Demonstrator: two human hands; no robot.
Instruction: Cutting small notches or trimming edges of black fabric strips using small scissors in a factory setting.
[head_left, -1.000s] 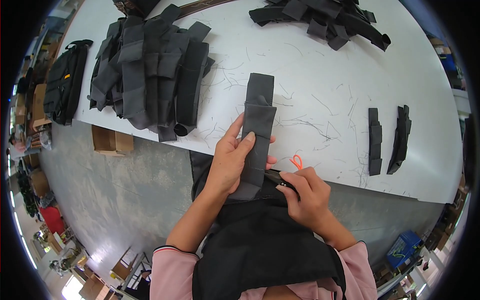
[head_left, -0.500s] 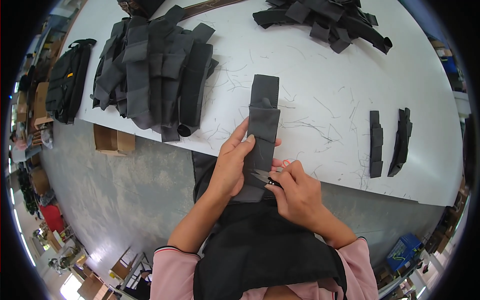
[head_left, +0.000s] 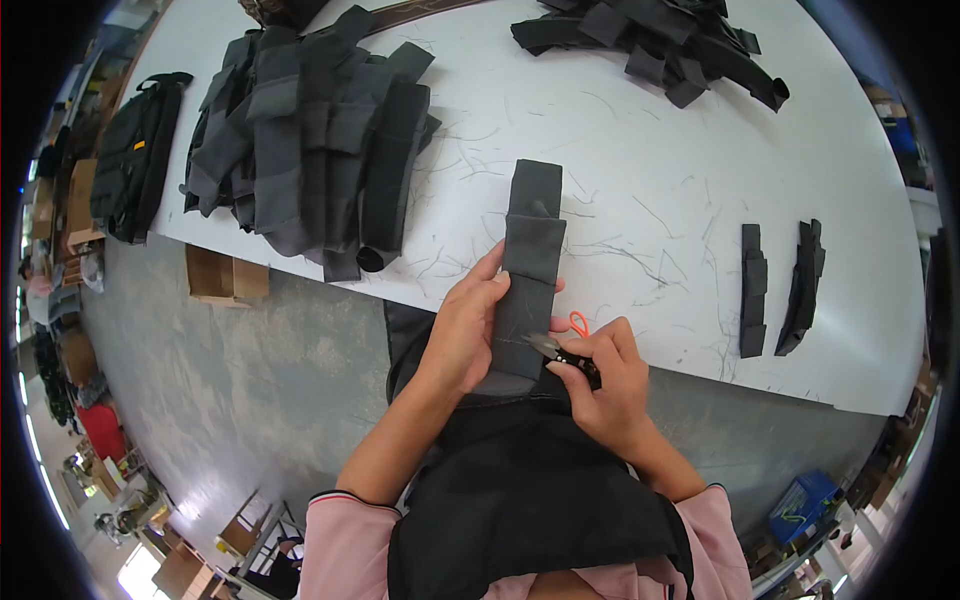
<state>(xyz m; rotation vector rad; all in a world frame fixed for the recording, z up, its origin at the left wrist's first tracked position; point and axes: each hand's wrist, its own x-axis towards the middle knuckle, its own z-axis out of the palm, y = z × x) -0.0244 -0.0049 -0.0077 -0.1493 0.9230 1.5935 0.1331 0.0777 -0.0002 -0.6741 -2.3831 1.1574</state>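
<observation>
Grey fabric forms the strip (head_left: 532,255), upright in front of the person, over the table's near edge. From where I stand, the left hand (head_left: 465,330) pinches it, thumb on the face, fingers wrapped behind, tips showing past the right side. The right hand (head_left: 612,380), just right of the strip, grips black snips (head_left: 575,365), blades over its lower face. Half a second ago they reached further across; now they sit further right, and their orange loop (head_left: 578,323) shows more fully. Beyond, loose threads litter the white table (head_left: 620,150). Left are a dark pile (head_left: 300,140) and a black bag (head_left: 125,190), its yellow label (head_left: 139,146) too small to read.
</observation>
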